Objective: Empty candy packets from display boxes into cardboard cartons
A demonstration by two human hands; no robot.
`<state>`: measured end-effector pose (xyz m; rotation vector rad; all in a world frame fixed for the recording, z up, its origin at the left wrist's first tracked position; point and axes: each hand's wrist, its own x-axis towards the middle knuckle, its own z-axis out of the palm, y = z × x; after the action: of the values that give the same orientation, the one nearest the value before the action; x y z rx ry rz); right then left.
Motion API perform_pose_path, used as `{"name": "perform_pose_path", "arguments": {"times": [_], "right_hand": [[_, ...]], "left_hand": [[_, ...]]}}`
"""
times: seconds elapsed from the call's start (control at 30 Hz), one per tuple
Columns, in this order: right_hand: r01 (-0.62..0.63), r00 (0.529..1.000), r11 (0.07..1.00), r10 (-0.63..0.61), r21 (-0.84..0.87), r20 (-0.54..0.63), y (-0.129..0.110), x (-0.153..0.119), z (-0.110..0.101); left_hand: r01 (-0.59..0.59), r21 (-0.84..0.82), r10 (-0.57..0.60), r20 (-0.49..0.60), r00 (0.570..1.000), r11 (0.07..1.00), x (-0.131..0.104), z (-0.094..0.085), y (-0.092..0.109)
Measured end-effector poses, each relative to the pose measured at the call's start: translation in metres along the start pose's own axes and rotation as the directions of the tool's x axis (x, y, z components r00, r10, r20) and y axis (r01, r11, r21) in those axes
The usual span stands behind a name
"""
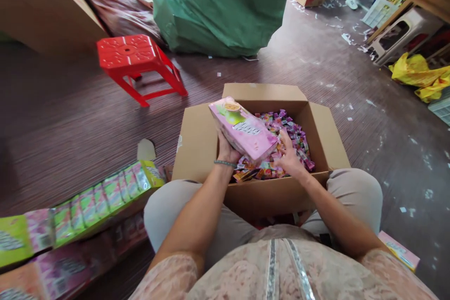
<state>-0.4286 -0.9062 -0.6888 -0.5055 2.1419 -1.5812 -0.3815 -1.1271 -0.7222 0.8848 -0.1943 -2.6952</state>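
On the dark ribbed floor (197, 84): big green sheeting (225, 9) at back, open cardboard carton (328, 136) between the knees, red plastic stool (126, 51) beyond, to the left. Pink fruit-print box (246, 131) tilted above carton. Left grip (227, 148) closed on its lower left side; right grip (290, 157) open, fingers curved near its right end, contact unclear. Small wrapped sachets (300, 143) heaped inside carton.

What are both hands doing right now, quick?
Left hand: holding a pink rectangular box with fruit pictures.
Right hand: open, fingers spread near the box's end; whether it touches, I can't tell.
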Motion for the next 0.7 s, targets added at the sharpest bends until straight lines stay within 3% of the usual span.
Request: {"name": "perform_pose_path", "arguments": {"times": [0.07,0.2,0.27,0.33,0.43,0.53,0.6,0.7], "right_hand": [[0.071,0.997,0.994,-0.072,-0.077,-0.001,-0.003,-0.010,0.019],[0.143,0.967,0.988,-0.128,0.051,-0.220,-0.020,-0.011,0.041],[0.159,0.962,0.981,-0.129,0.111,-0.240,-0.034,-0.004,0.031],[0.152,0.976,0.975,-0.122,0.165,-0.178,-0.047,0.004,0.010],[0.053,0.995,0.960,-0.026,0.274,-0.101,-0.054,0.015,-0.027],[-0.056,0.982,0.925,0.118,0.376,-0.145,-0.046,0.027,-0.054],[-0.068,0.977,0.927,0.136,0.369,-0.162,-0.038,0.032,-0.060],[-0.060,0.992,0.951,0.092,0.305,-0.091,-0.032,0.037,-0.055]], "left_hand": [[-0.062,-0.002,0.062,-0.029,0.998,0.998,-0.007,0.009,-0.009],[-0.187,0.091,0.191,-0.042,0.981,0.978,-0.018,0.017,-0.010],[-0.221,0.161,0.238,-0.098,0.966,0.962,-0.020,0.016,0.002],[-0.206,0.188,0.227,-0.102,0.968,0.960,-0.021,0.016,0.017],[-0.124,0.204,0.109,0.082,0.991,0.971,-0.027,0.020,0.026],[-0.114,0.319,0.023,0.276,0.961,0.941,-0.033,0.026,0.021],[-0.148,0.359,0.023,0.329,0.944,0.921,-0.032,0.028,0.019],[-0.210,0.318,0.112,0.298,0.948,0.924,-0.025,0.026,0.021]]}}
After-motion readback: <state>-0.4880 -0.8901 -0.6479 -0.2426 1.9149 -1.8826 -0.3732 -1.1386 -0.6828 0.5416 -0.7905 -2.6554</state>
